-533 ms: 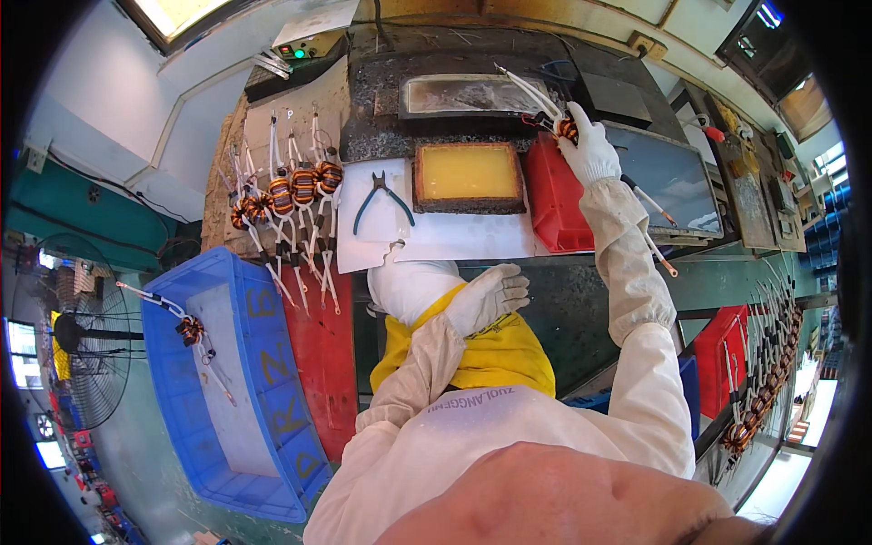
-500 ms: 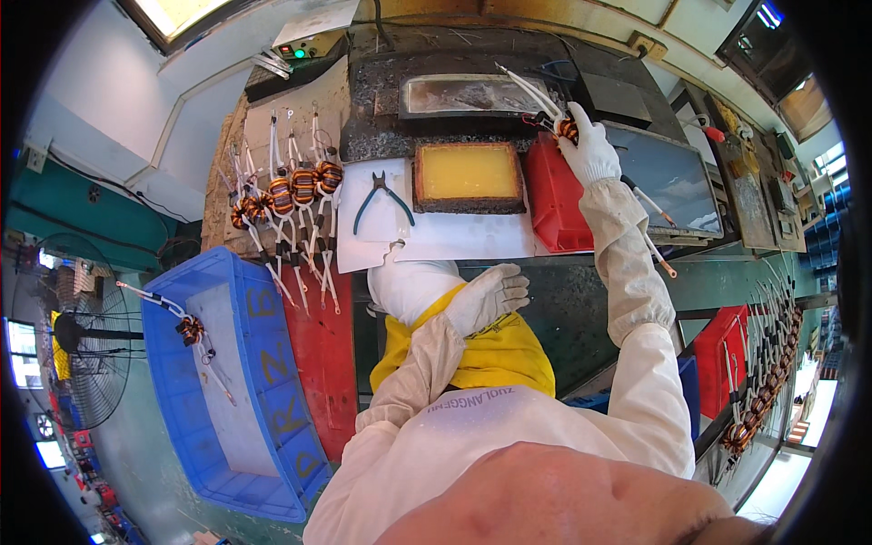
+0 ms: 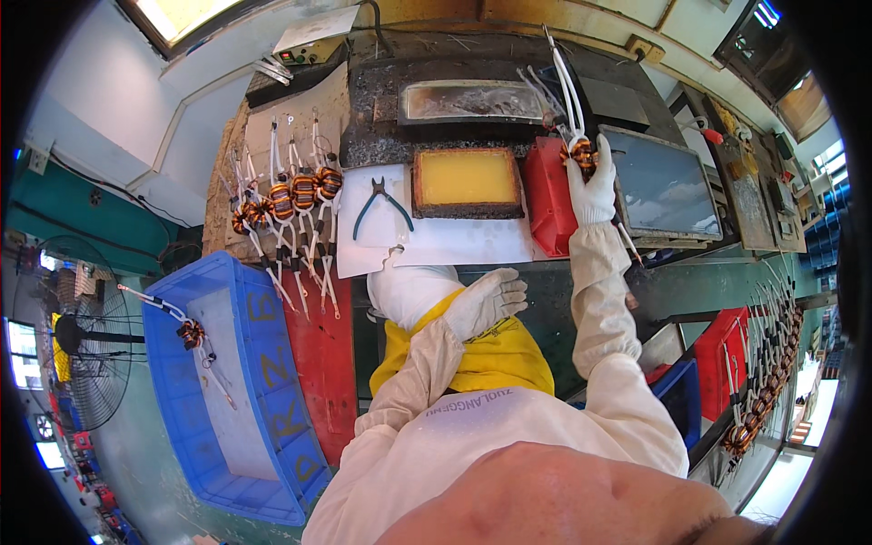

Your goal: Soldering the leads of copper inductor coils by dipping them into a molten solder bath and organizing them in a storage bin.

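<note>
My right hand (image 3: 595,198), in a white glove, grips a copper-wound toroidal coil (image 3: 582,156) between thumb and fingers, beside a red bin (image 3: 549,204). White-sleeved leads (image 3: 565,82) reach from the coil toward the back of the bench, and others hang down behind my wrist. My left hand (image 3: 490,302), gloved too, lies over the yellow cloth (image 3: 490,359) on my lap with its fingers stretched out and nothing in it. Between the hands and the bench's back sits a dark-rimmed tray of yellow material (image 3: 468,177). Pliers with teal handles (image 3: 381,207) lie on white paper left of it.
More coils with leads (image 3: 282,195) lie at the bench's left. A long metal-lined basin (image 3: 472,100) is behind the yellow tray, and a framed glossy panel (image 3: 668,186) stands right. A blue crate (image 3: 241,381) holds one coil; a rack of coils (image 3: 763,400) is at far right.
My right hand has come slightly nearer and turned with the coil, so its upper leads now point more straight away from me. My left hand has stayed on my lap.
</note>
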A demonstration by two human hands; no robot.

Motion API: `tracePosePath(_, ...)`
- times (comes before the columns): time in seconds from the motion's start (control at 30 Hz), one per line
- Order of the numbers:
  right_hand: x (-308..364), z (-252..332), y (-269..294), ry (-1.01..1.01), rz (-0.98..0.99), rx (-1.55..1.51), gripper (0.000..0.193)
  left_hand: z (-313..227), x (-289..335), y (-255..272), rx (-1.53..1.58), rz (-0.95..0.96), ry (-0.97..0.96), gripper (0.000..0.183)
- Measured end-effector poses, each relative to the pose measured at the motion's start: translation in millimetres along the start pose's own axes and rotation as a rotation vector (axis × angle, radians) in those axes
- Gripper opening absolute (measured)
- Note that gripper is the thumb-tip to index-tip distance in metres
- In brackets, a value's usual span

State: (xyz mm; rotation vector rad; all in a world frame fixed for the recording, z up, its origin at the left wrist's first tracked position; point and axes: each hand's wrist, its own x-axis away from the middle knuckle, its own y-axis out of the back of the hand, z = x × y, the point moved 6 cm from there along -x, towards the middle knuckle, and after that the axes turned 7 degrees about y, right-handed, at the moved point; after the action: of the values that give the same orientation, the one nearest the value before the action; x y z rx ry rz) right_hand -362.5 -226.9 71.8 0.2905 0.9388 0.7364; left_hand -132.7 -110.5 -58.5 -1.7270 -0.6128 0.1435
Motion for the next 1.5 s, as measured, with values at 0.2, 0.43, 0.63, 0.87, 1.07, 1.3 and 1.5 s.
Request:
tracePosePath(0.2,0,5,2,0.066,-0.037,0.010,0.067,0,-3,5,-0.006,-0.027,0.010,0.034)
tracePosePath(0.43,2,11,6,0.075,-0.012,0.024,0.067,1,-3,2,-0.018,-0.032,0.010,0.035)
tracePosePath(0.63,1,14,6,-0.031,0.048,-0.065,0.068,1,-2,4,-0.016,-0.014,0.004,0.036)
tracePosePath(0.87,-1,0,3,-0.001,-0.063,-0.235,0.065,0,-2,1,-0.036,-0.034,0.009,0.036)
tracePosePath(1.07,-7,-10,-1,-0.108,0.023,-0.157,0.055,-3,-1,0,-0.053,-0.074,0.006,0.036)
tracePosePath(1.3,-41,-4,26,-0.121,-0.004,-0.165,0.058,0,-1,5,-0.025,-0.042,0.000,0.037)
tracePosePath(1.5,-75,5,41,-0.392,0.065,-0.844,0.050,-1,6,3,-0.064,-0.100,0.013,0.038)
